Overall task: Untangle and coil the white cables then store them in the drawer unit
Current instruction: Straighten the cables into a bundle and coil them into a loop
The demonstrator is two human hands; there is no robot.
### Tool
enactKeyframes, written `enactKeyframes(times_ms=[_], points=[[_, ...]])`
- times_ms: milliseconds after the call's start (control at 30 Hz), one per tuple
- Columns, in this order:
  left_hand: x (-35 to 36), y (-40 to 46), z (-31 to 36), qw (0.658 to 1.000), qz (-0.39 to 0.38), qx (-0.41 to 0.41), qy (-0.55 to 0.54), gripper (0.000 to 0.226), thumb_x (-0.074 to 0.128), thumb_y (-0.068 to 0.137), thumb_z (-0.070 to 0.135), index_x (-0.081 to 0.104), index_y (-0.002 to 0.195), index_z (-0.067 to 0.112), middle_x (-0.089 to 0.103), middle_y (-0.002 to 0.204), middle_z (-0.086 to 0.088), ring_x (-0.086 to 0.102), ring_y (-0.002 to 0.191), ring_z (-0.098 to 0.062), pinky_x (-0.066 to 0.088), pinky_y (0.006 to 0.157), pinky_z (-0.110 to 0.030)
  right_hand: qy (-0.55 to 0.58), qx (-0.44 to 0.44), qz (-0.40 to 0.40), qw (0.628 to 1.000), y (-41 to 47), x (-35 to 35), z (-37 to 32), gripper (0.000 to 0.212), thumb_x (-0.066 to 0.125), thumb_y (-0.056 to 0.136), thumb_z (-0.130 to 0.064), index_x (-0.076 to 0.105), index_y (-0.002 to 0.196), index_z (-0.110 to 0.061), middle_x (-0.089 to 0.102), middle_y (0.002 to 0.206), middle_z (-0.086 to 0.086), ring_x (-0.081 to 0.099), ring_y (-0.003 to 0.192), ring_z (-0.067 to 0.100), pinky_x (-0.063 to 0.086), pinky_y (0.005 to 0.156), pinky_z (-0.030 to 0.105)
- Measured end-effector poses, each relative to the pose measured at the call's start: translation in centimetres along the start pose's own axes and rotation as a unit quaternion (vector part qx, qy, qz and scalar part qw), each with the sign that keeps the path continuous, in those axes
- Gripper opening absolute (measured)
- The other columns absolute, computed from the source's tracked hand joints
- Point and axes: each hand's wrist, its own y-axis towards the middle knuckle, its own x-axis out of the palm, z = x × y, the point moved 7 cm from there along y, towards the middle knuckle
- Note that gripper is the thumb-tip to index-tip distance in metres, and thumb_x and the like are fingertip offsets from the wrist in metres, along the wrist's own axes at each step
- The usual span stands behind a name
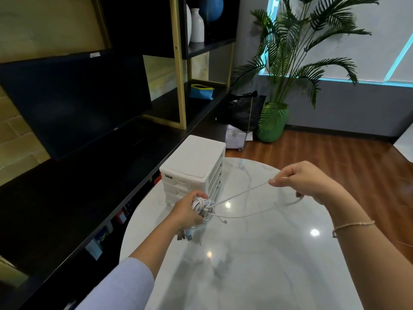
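Clamped in my left hand [190, 211] is the bundle of white cables [202, 208], fingers curled round a tight knot of loops held just above the marble table [257, 265]. Metal plug ends [184, 237] hang below that fist, near the tabletop; whether they touch it I cannot tell. One small connector [225, 222] sticks out to the right of the bundle on a short tail.

Moving right: a single strand [240, 193] runs taut from the bundle up to my right hand [306, 182], pinched between thumb and fingertip. A second, slacker run [257, 213] sags low over the table and curves back up under the same hand, its end blurred.

Drawer unit [194, 168] stands just behind the left hand, at the table's far edge, drawer fronts facing me. All look closed; nothing stored yet.

Judgement: mid-untangle, one cable being drawn free. Coiling and storing not begun.

Risks from here:
- Pulling the taut strand harder may cinch the knot instead of loosening it.
- Loose connector could snag in a loop as the strand slides through.
- Dangling plugs may drag or knock on the marble.
- Left fist sits close to the unit; a sharp tug could bump it toward the edge.
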Motion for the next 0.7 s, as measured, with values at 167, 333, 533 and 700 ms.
enactKeyframes(times_ms=[167,333,533,700], points=[[0.1,0.3,0.0,0.996,0.025,0.028,0.081,0.048,0.062,0.074,-0.013,0.056,0.097,0.029,0.057,0.096,0.003,0.054,0.078,-0.009,0.043,0.052,-0.011,-0.251,0.074,0.034,0.965,1.2,-0.7,0.5,0.040,0.077,0.070,-0.045,0.072,0.090,-0.011,0.067,0.087,0.003,0.062,0.083,0.020,0.056,0.077,0.036],[-0.5,0.6,-0.9,0.977,0.071,0.041,0.195,0.048,0.052,0.078,-0.011,0.054,0.103,0.030,0.047,0.100,-0.001,0.051,0.084,-0.019,0.045,0.063,-0.024,-0.328,0.111,0.051,0.937,0.7,0.2,1.0,0.057,0.070,0.063,-0.068,0.065,0.079,-0.013,0.065,0.076,0.001,0.060,0.071,0.016,0.049,0.062,0.028],[-3.0,0.1,-4.0,0.975,0.097,-0.003,0.202,0.050,0.052,0.078,-0.013,0.051,0.097,0.033,0.051,0.098,-0.004,0.049,0.078,-0.016,0.038,0.052,-0.017,-0.249,0.033,0.004,0.968,0.4,0.2,2.7,0.029,0.067,0.082,-0.045,0.071,0.093,-0.018,0.065,0.087,-0.005,0.059,0.081,0.013,0.049,0.070,0.026],[-2.1,-0.5,-4.3,0.998,-0.005,-0.057,-0.038,0.059,0.060,0.068,-0.022,0.055,0.097,0.029,0.060,0.099,-0.007,0.059,0.076,-0.017,0.051,0.053,-0.024,0.065,0.025,-0.067,0.995,0.2,5.4,5.0,0.024,0.059,0.089,-0.037,0.072,0.078,-0.020,0.065,0.093,-0.008,0.053,0.081,0.007,0.041,0.069,0.021]])
